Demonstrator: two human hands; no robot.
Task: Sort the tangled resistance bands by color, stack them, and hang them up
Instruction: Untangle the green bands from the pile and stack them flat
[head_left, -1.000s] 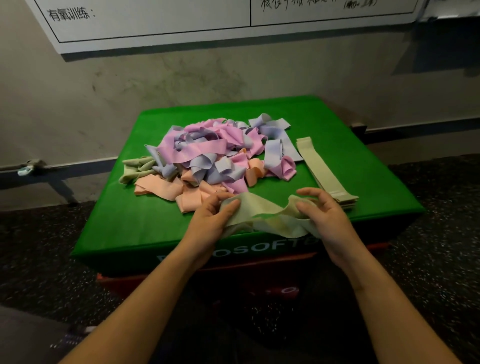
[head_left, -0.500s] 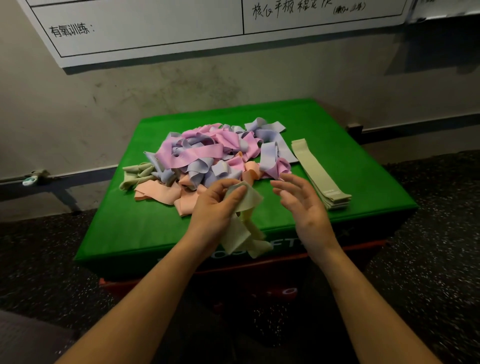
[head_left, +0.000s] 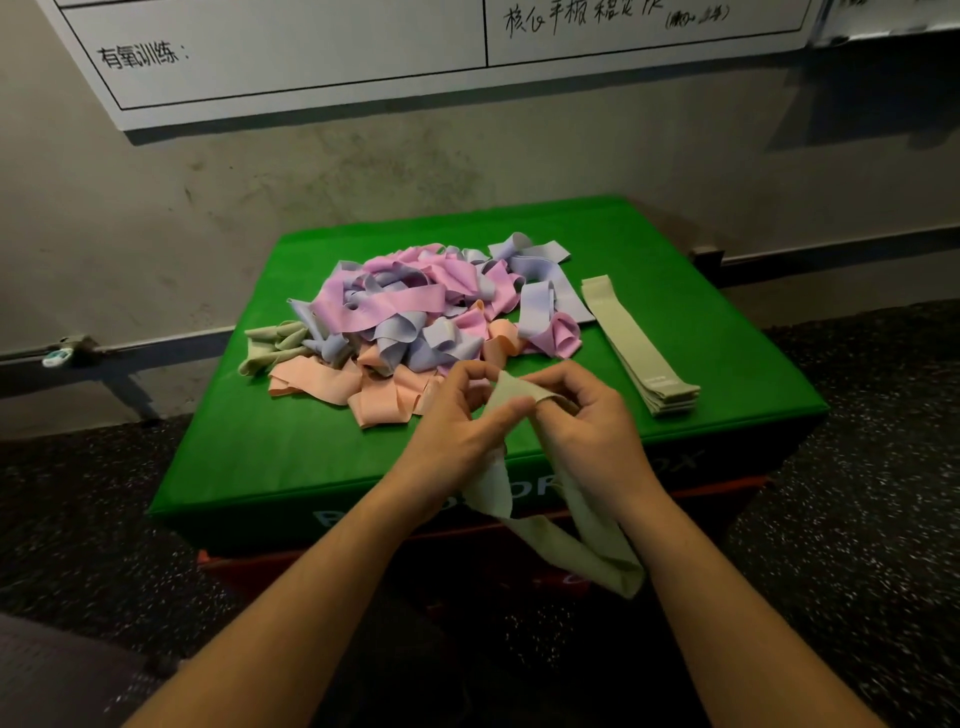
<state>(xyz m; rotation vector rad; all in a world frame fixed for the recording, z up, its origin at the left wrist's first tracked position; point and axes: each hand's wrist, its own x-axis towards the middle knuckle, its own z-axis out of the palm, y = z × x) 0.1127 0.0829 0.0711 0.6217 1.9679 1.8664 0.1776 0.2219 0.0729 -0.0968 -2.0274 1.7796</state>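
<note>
Both hands, left hand (head_left: 457, 421) & right hand (head_left: 587, 415), pinch green band (head_left: 511, 397) at its top, near side of tangled pile (head_left: 415, 322). Flatten loop w/o twists, then lay square on green stack (head_left: 641, 348), right of pile.

I am in a gym or fitness studio. Under me the floor (head_left: 857, 467) is dark speckled rubber, the kind laid in training rooms. In the middle of the frame stands a green padded box (head_left: 260, 457) with white lettering on its front, resting on a red layer (head_left: 727, 491), like a soft jump box. On top lies a heap of resistance bands (head_left: 415, 322) in pink, lilac, peach and pale green. Across the top of the frame a whiteboard (head_left: 311, 52) hangs on the scuffed grey wall (head_left: 156, 218), ruled into boxes, with a printed Chinese heading for aerobic training and handwritten notes.
</note>
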